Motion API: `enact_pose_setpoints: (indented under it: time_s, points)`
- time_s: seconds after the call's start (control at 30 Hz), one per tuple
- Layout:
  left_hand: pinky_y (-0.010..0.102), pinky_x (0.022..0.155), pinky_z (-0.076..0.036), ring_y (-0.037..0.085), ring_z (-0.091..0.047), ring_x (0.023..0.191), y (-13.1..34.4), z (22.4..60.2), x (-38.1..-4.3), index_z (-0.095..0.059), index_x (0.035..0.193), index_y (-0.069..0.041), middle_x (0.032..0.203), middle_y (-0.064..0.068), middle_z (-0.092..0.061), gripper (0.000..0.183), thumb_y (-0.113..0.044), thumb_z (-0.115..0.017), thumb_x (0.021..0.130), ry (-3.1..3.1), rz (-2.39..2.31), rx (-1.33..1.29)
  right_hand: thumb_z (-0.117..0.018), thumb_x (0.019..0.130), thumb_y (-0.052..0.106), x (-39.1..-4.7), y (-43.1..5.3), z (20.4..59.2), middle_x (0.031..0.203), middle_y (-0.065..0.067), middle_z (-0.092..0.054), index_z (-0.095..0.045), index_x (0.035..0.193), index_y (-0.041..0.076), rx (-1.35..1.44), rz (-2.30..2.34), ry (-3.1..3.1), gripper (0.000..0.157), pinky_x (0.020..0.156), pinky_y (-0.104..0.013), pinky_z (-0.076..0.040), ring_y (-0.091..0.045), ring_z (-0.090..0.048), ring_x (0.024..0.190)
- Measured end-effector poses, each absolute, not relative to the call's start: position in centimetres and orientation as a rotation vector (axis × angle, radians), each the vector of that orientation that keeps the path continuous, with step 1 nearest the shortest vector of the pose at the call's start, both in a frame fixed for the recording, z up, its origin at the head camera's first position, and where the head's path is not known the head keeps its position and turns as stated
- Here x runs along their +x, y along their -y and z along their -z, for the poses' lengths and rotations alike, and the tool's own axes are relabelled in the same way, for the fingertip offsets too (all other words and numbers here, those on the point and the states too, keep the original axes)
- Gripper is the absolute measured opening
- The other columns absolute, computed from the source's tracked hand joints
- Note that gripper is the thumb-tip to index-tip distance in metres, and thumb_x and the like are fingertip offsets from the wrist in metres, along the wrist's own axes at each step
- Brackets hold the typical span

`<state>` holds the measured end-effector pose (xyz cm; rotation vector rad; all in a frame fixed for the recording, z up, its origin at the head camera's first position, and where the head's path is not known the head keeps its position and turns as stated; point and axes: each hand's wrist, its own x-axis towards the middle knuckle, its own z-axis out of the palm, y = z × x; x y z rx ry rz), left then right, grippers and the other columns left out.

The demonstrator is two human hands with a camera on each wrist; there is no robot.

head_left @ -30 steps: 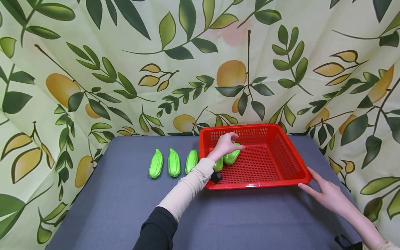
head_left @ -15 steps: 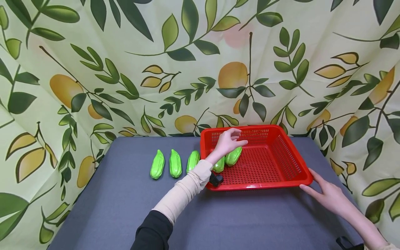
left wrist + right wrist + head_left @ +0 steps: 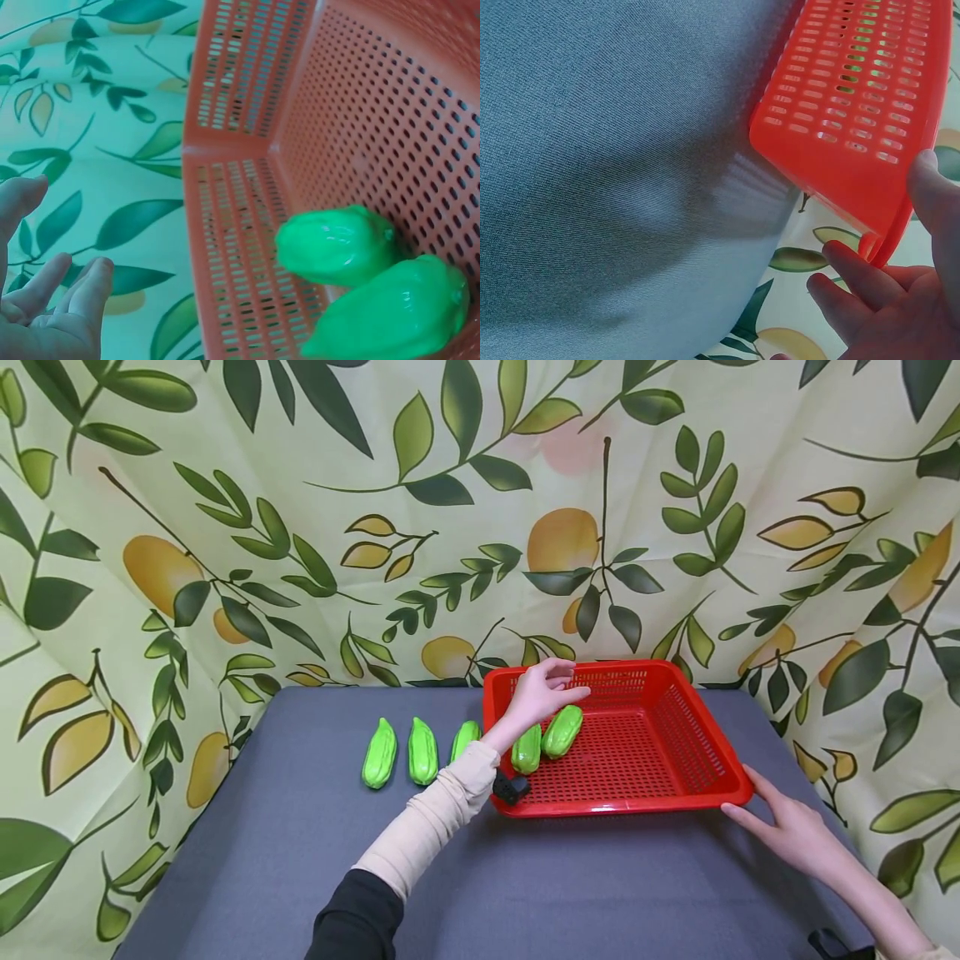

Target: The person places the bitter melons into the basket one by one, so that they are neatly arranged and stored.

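Observation:
In the head view, my left hand hovers over the left end of a red perforated plastic basket. Its fingers are loosely bent and hold nothing. Just below it, two shiny green ridged fruits lie side by side in the basket; the left wrist view shows both green fruits against the basket wall, apart from the hand. At the basket's front right corner, my right hand holds the rim between thumb and fingers. The right wrist view has the thumb against the rim and fingers by the corner.
Left of the basket, three similar green fruits stand in a row on the grey-blue table. The rightmost one is partly hidden by my left sleeve. A leaf-patterned cloth hangs behind the table and at both sides.
My left hand has drawn up and slightly left, away from the green fruits in the basket, which are now less covered. The right hand keeps its place at the corner.

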<state>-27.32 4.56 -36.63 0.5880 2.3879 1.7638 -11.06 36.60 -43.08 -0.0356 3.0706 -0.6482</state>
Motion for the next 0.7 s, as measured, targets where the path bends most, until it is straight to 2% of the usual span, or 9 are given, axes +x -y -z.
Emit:
enact_pose_setpoints:
  time_s: [0.33,0.7]
  points:
    - [0.033,0.102,-0.047,0.025,-0.059,0.118,-2.7,35.6,-26.6,-0.058,0.123,-0.002,0.124,0.014,-0.061,0.045,-0.014,-0.073,0.082,-2.307,-1.896,0.603,-0.063,0.089,0.039,-11.1,-36.6,43.0,0.124,-0.044,-0.045,-0.030,0.137,-0.017,-0.041,0.654,-3.072,0.081,0.065,-0.055,-0.052,-0.055,-0.053,0.103]
    - [0.031,0.101,-0.047,0.028,-0.060,0.118,-0.2,35.5,-25.4,-0.057,0.124,-0.002,0.124,0.016,-0.061,0.046,-0.013,-0.072,0.083,-2.356,-1.880,0.636,-0.064,0.088,0.039,-11.1,-36.6,43.1,0.123,-0.045,-0.046,-0.031,0.136,-0.017,-0.041,0.655,-3.073,0.081,0.066,-0.057,-0.052,-0.056,-0.054,0.102]
